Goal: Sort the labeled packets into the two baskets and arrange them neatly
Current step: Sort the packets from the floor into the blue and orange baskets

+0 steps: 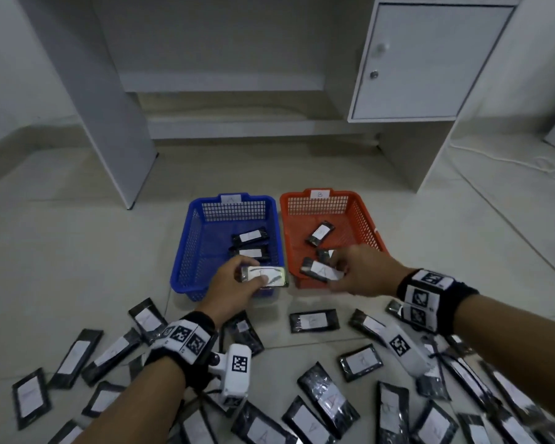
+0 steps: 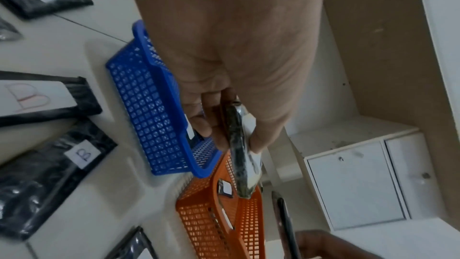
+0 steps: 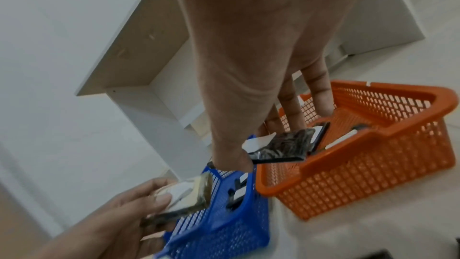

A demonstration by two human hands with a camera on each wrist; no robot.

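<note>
Closest to you, loose black packets (image 1: 314,321) with white labels are scattered all over the tile floor (image 1: 77,251). Your left hand (image 1: 234,291) has its fingers pinching a packet (image 1: 265,276) over the near rim of the blue basket (image 1: 181,251), label up. Your right hand (image 1: 364,270) pinches another packet (image 1: 318,269), marked A, over the near end of the orange basket (image 1: 369,229). Blue basket has two packets lying inside, the orange one at least two; both baskets sit side by side, nearly touching. Behind them there's a white desk with a cabinet door (image 1: 430,59).
</note>
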